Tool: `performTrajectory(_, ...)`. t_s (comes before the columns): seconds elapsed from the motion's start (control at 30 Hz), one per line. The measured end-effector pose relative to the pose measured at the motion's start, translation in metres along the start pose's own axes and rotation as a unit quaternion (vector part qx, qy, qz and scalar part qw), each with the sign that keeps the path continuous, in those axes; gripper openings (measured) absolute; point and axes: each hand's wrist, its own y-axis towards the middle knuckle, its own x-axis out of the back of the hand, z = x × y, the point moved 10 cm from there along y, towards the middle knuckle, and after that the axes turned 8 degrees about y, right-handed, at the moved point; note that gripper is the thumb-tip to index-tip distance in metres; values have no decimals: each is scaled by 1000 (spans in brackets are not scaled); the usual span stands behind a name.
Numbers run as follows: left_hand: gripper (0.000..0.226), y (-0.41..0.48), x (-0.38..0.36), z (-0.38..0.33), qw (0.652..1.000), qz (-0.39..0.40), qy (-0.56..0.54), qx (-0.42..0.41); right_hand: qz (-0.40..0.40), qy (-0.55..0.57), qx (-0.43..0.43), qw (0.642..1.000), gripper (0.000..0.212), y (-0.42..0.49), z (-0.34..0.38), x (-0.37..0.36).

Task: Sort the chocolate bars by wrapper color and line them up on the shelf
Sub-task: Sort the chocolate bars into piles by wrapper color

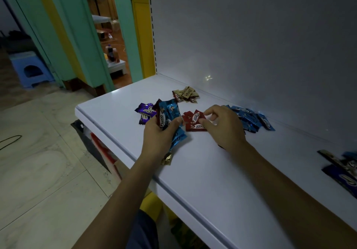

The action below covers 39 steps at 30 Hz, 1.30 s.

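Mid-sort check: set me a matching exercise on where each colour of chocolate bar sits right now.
Things:
1 purple bars
2 beige bars
3 red bars
4 front blue bars

Places:
A pinched by the right hand
B nearest the back panel
C gripped in the left hand
D farthest left on the shelf

Pairs: 1-D, 2-B, 3-A, 4-C

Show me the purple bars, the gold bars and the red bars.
purple bars [144,111]: head view, on the top wrapper of the pile.
gold bars [186,94]: head view, middle of the pile.
red bars [193,119]: head view, on the upper wrapper's face.
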Motion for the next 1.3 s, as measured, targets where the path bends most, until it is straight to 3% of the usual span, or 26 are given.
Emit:
performTrajectory(0.07, 20, -3, -2, -5, 1000, 17, 4, -14, 7, 101, 10, 995, 18, -3, 16, 1)
performTrajectory(0.17, 9, -11, -8, -17, 996, 65, 1, -55, 94, 276, -9, 956, 10, -9, 42, -12)
performTrajectory(0.23, 11, -15, -10, -22, 994, 84, 1, -70, 131, 339, -21, 931, 6, -13, 50, -19)
performTrajectory(0.33, 6, -17, -9, -25, 994, 73, 17, -80, 113, 373, -55, 919, 13, -13, 42, -18)
performTrajectory(0.57, 13, -19, -16, -24, 994, 94, -1, -48, 27, 334, -113, 935, 10, -7, -6, 13)
performTrajectory(0.7, 11, -19, -32, -32, 992, 113, -26, -51, -133, 208, -95, 964, 10, 2, -52, 69)
performTrajectory(0.8, 9, -20, -60, -38, 988, 141, -31, -49, -194, 130, -88, 968, 9, 3, -76, 102)
performTrajectory(1.03, 12, -20, -91, -18, 986, 161, -41, 3, -169, -21, -134, 976, 11, -4, -124, 100)
performTrajectory(1.17, 12, -23, -84, -16, 986, 158, -54, 6, -184, -77, -117, 973, 12, -4, -123, 103)
performTrajectory(1.23, 15, -24, -83, -16, 985, 161, -64, 13, -193, -51, -90, 976, 9, -6, -109, 101)
performTrajectory(1.3, 25, -25, -82, -17, 984, 161, -80, 18, -167, 55, -72, 982, 17, -7, -87, 90)
